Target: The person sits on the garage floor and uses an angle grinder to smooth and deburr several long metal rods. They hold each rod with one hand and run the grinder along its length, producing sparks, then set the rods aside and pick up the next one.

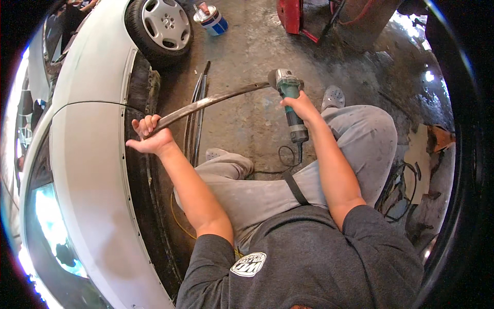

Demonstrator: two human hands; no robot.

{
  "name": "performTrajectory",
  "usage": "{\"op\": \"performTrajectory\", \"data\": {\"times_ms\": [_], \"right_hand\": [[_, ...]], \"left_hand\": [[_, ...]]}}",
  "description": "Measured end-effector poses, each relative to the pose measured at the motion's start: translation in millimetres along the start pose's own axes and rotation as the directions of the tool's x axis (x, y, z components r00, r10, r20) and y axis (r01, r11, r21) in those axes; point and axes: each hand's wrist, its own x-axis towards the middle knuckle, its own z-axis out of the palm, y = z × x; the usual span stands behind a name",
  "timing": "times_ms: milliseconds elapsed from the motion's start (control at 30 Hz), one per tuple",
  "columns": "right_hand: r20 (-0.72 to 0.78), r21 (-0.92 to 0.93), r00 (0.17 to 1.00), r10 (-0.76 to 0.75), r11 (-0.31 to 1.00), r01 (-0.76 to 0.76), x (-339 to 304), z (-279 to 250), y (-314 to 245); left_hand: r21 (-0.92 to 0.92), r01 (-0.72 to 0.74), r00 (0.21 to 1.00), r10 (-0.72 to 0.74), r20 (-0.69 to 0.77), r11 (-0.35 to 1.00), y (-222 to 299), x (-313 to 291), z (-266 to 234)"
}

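Note:
My left hand (pixel 154 138) grips one end of a long, slightly curved metal strip (pixel 206 102), fingers curled round it and thumb stretched out. The strip slants up and away to the right, worn bright in places. Its far end meets the disc side of a green and grey angle grinder (pixel 290 95); whether they touch I cannot tell. Wrapped round the grinder's body is my right hand (pixel 303 107). The grinder stands nearly upright in the picture, its cord trailing from the lower end. More long dark strips (pixel 198 129) lie on the floor beneath the held one.
A pale car body (pixel 87 154) fills the left side, its lower sill exposed and dark. Beyond are a wheel (pixel 164 26) and a blue-and-white bucket (pixel 211 21). Red equipment (pixel 289 18) stands at the back. Cables and a cardboard piece (pixel 418 159) lie right of my bent legs.

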Motion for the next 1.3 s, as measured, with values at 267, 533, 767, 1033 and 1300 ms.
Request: {"op": "performTrajectory", "data": {"times_ms": [267,533,767,1033,1300], "right_hand": [[-0.014,-0.031,0.999,-0.034,0.999,0.033,2,3,11],[-0.041,-0.136,0.999,-0.034,0.990,0.028,8,13,13],[-0.002,-0.012,0.998,-0.061,0.998,0.061,-10,18,-2],[-0.040,-0.038,0.998,-0.049,0.998,0.048,-20,11,-11],[-0.027,-0.090,0.997,-0.073,0.993,0.071,-3,12,14]], "left_hand": [[0.139,-0.039,0.999,0.037,0.022,0.990,3,0,3],[0.168,-0.039,0.999,0.044,-0.028,0.985,2,-8,7],[0.126,0.006,1.000,-0.006,0.003,0.992,5,-8,2],[0.067,0.121,0.990,-0.115,-0.085,0.990,6,-2,12],[0.090,0.005,0.984,0.011,-0.176,0.996,0,-6,9]]}}
